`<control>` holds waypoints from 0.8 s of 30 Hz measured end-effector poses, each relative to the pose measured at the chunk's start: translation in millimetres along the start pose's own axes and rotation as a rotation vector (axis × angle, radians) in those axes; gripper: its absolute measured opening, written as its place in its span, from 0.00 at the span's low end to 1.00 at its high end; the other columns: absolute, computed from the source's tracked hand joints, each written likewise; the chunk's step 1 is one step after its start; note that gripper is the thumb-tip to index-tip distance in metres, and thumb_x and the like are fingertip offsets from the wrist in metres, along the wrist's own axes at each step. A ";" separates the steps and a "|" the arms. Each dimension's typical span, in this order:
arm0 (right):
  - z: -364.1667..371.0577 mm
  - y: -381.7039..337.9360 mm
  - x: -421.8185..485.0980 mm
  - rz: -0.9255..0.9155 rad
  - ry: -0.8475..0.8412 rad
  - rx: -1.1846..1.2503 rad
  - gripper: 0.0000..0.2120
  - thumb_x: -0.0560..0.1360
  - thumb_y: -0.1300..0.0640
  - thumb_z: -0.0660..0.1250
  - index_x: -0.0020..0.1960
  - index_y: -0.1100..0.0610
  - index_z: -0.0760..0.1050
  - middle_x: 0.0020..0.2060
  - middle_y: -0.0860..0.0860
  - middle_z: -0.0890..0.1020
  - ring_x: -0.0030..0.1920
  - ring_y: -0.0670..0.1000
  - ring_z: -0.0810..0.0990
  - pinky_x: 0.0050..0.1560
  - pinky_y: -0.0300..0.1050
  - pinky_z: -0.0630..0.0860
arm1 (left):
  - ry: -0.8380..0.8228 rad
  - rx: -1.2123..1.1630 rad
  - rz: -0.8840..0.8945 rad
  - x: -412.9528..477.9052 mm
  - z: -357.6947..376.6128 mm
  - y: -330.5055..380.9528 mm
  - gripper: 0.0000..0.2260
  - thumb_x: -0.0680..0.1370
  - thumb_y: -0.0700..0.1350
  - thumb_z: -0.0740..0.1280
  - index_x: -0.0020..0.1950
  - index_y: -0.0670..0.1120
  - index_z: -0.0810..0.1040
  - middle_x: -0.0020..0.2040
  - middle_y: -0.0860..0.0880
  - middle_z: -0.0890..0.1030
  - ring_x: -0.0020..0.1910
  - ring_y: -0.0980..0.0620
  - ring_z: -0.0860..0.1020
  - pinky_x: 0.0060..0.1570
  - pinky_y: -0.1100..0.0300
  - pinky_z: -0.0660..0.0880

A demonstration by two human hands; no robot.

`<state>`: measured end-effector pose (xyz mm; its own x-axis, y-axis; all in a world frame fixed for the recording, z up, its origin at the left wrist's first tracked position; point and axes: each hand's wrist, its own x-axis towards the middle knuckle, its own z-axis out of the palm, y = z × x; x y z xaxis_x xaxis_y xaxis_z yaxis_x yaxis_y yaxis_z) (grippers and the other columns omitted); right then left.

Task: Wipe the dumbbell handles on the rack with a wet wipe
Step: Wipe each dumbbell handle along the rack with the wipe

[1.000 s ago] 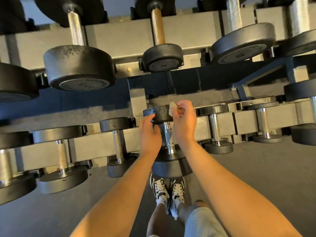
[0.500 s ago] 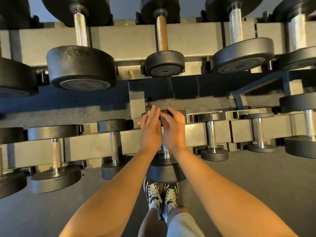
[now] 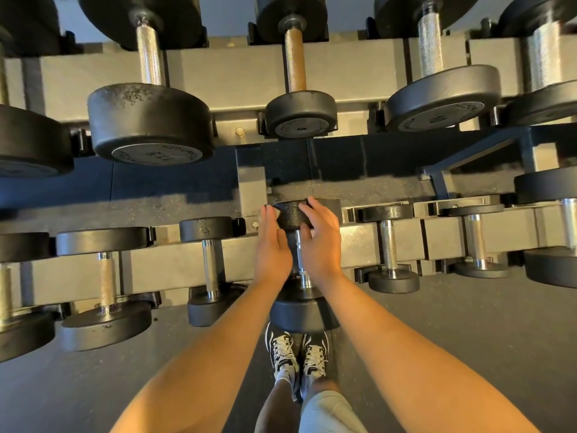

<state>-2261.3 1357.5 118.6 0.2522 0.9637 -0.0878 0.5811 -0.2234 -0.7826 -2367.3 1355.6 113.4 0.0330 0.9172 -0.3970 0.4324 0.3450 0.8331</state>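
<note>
Grey speckled floor [image 3: 499, 323] beneath a two-tier dumbbell rack [image 3: 218, 73].

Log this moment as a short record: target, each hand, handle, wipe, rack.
target: dumbbell, centre of the lower row, lying end-on to the person
left hand: fingers straight, flat against the left side of the far head
right hand: fingers over the far head, thumb on its near face
handle: bare metal showing between the two hands
wet wipe: not visible in this view
rack: two rows, dumbbells in both
</note>
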 end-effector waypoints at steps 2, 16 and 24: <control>-1.8 -3.2 0.3 0.022 0.002 0.054 0.18 0.81 0.62 0.64 0.70 0.54 0.75 0.71 0.47 0.73 0.72 0.42 0.65 0.67 0.24 0.57 | -0.053 0.121 0.133 -3.9 3.3 5.3 0.33 0.84 0.35 0.57 0.83 0.55 0.45 0.83 0.57 0.42 0.81 0.58 0.43 0.75 0.70 0.48; -2.8 -16.6 26.0 -0.054 -0.145 -0.134 0.13 0.79 0.56 0.67 0.61 0.42 0.80 0.54 0.42 0.75 0.56 0.45 0.68 0.53 0.46 0.57 | 0.177 0.051 0.080 6.3 0.5 3.8 0.24 0.83 0.40 0.63 0.78 0.53 0.65 0.75 0.51 0.67 0.74 0.53 0.66 0.75 0.48 0.67; -21.5 14.2 29.7 0.306 0.198 0.230 0.16 0.78 0.69 0.64 0.57 0.51 0.82 0.55 0.49 0.74 0.52 0.47 0.77 0.52 0.36 0.76 | 0.132 0.144 0.084 1.6 11.3 10.0 0.26 0.84 0.45 0.64 0.81 0.50 0.61 0.81 0.48 0.57 0.80 0.50 0.56 0.76 0.58 0.54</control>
<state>-2229.0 1379.8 118.0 0.5426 0.8065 -0.2347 0.2742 -0.4342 -0.8581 -2352.8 1358.3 116.7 -0.0399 0.9628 -0.2671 0.5575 0.2433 0.7937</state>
